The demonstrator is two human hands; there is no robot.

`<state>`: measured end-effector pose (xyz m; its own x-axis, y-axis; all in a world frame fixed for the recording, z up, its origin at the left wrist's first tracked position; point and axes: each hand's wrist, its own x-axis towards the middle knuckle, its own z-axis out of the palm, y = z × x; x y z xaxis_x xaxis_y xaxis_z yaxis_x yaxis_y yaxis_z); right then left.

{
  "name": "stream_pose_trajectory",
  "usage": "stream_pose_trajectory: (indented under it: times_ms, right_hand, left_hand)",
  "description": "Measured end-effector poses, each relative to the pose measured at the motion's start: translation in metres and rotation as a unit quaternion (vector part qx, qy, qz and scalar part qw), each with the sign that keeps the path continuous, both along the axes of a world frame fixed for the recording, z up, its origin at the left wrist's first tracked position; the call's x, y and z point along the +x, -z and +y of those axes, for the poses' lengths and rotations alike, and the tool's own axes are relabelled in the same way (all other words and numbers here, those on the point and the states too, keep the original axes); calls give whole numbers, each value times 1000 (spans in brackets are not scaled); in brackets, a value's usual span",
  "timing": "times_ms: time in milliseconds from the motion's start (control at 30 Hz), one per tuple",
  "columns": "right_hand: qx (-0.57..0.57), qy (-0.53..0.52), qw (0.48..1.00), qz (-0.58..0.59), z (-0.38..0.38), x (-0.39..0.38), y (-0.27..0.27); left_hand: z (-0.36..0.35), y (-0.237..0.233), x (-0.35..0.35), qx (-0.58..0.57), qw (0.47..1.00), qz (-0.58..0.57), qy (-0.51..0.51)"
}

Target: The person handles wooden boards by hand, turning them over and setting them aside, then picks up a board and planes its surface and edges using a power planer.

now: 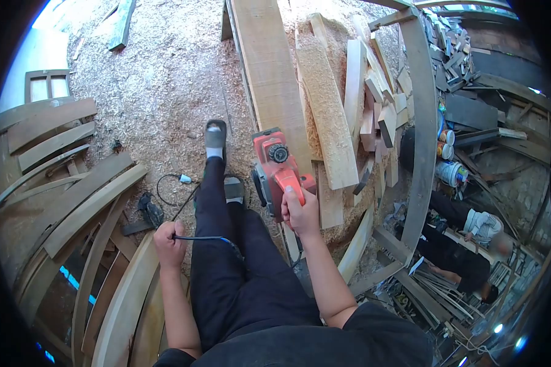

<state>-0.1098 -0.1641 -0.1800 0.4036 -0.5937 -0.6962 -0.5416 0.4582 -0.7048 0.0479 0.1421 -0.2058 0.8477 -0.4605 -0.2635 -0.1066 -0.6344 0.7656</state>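
Observation:
A red and black electric planer rests on a long, wide wooden board. My right hand is wrapped round the planer's red handle, near the board's lower end. Off to the left, above my thigh, my left hand is closed on a black power cable. The cable runs from that fist across my legs toward the right; part of it is hidden by my legs.
Curved planks are stacked on the left. Loose boards lie right of the long board. Wood shavings cover the floor. Beyond a wooden frame at right are paint cans and two other people.

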Motion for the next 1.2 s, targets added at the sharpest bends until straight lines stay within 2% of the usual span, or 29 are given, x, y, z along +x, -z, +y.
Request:
stream_pose_trajectory:
  times_ms: [300,600,867,1200]
  right_hand:
    - [3,19,1000,-19,-26,56,3]
    - [25,42,999,-12,-60,136,2]
    - [-12,41,999,-8,-90,199,-1]
    - [-4,50,999,-18,-112,254,-5]
  left_hand:
    - [-35,7,73,-8,999,-23,22]
    - [-59,3,158,-9,999,22,31]
    - [-79,4,232,-14,998,22,52]
    - [-95,-13,280,-28,998,29,53]
